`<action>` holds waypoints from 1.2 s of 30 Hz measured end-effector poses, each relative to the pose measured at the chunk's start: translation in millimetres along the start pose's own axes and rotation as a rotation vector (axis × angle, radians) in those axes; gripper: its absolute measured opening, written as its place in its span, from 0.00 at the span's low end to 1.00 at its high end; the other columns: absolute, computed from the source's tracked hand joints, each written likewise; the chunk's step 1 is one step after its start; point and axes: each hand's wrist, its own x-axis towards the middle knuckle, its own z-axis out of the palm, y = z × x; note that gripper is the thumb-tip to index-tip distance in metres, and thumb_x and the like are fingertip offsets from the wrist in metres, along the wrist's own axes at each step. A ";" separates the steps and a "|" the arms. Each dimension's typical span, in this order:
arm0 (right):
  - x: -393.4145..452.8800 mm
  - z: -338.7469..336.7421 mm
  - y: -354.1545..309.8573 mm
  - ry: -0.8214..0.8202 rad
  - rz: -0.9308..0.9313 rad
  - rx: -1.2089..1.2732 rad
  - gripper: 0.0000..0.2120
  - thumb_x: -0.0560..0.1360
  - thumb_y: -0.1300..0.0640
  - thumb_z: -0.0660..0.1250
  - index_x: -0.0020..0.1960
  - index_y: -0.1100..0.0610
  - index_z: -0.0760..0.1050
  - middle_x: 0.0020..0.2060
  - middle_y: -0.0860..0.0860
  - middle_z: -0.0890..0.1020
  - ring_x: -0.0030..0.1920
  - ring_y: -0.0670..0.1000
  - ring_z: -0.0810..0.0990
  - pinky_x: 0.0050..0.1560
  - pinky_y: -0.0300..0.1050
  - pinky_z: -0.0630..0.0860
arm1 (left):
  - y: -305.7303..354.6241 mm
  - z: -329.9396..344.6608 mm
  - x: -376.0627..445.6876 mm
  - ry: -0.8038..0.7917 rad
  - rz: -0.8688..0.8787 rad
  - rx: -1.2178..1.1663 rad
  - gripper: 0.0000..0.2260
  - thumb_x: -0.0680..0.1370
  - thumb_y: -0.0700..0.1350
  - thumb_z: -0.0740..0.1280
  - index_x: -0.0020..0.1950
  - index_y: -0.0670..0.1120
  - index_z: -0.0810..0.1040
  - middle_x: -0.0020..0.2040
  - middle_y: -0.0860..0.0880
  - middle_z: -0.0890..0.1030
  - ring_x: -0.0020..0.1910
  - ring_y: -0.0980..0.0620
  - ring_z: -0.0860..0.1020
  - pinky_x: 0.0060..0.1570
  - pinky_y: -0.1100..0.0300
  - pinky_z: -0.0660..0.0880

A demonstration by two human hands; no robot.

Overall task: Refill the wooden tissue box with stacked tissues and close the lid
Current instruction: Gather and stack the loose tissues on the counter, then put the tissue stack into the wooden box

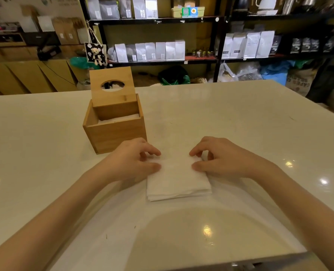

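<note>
We are resting our left hand (132,163) and right hand (223,161) on a flat stack of white tissues (179,180) lying on the glossy white tabletop (240,118), fingers (152,151) curled loosely, gripping nothing. The square wooden tissue box (114,128) is standing just beyond our left hand, its oval-holed lid (112,86) propped upright.

Single head cam, wide-angle, above the worktop (240,118) near edge, pitched forward and down. Close on near half; far edge and shelving (162,61) behind it at frame top.
</note>
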 end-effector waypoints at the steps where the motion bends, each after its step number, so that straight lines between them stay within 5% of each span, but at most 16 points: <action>1: 0.8 -0.8 -1.8 -0.016 -0.006 -0.049 0.16 0.73 0.49 0.66 0.59 0.51 0.75 0.52 0.46 0.74 0.41 0.41 0.71 0.49 0.41 0.71 | 1.6 0.2 0.3 -0.017 0.009 0.030 0.15 0.73 0.52 0.68 0.59 0.54 0.77 0.53 0.54 0.74 0.49 0.57 0.73 0.47 0.65 0.71; 9: 13.4 -8.9 -13.0 -0.144 -0.005 -0.100 0.12 0.71 0.55 0.68 0.53 0.56 0.75 0.49 0.49 0.72 0.41 0.47 0.72 0.43 0.42 0.71 | 18.2 -3.4 8.1 -0.185 0.010 0.167 0.15 0.75 0.49 0.66 0.61 0.51 0.73 0.57 0.51 0.72 0.55 0.53 0.72 0.57 0.60 0.72; 14: 16.0 -9.2 -14.4 -0.158 -0.015 -0.043 0.09 0.69 0.58 0.68 0.49 0.57 0.74 0.46 0.51 0.76 0.41 0.49 0.74 0.43 0.46 0.73 | 22.8 -2.3 10.4 -0.241 0.041 0.193 0.12 0.77 0.46 0.64 0.60 0.49 0.73 0.55 0.52 0.70 0.52 0.54 0.70 0.54 0.63 0.70; 21: 18.4 -13.2 -12.8 -0.176 -0.030 0.043 0.14 0.68 0.59 0.69 0.53 0.54 0.75 0.44 0.49 0.76 0.35 0.43 0.72 0.39 0.42 0.72 | 23.1 -1.2 7.3 -0.154 0.056 0.138 0.07 0.76 0.45 0.65 0.53 0.50 0.73 0.48 0.54 0.74 0.46 0.55 0.71 0.42 0.66 0.69; 29: 17.9 -38.1 -13.4 -0.141 -0.065 0.152 0.03 0.69 0.55 0.71 0.40 0.53 0.79 0.34 0.47 0.78 0.29 0.41 0.72 0.34 0.34 0.69 | 21.4 -19.2 3.5 -0.094 0.024 0.023 0.09 0.73 0.47 0.68 0.52 0.54 0.75 0.47 0.55 0.77 0.46 0.57 0.75 0.39 0.69 0.71; 36: 33.0 -68.7 -35.0 0.024 -0.172 0.118 0.02 0.69 0.53 0.71 0.39 0.48 0.79 0.40 0.45 0.81 0.42 0.43 0.77 0.43 0.38 0.74 | 17.5 -65.3 -6.4 0.114 0.083 -0.037 0.03 0.72 0.49 0.69 0.40 0.57 0.78 0.42 0.57 0.79 0.39 0.60 0.75 0.36 0.68 0.70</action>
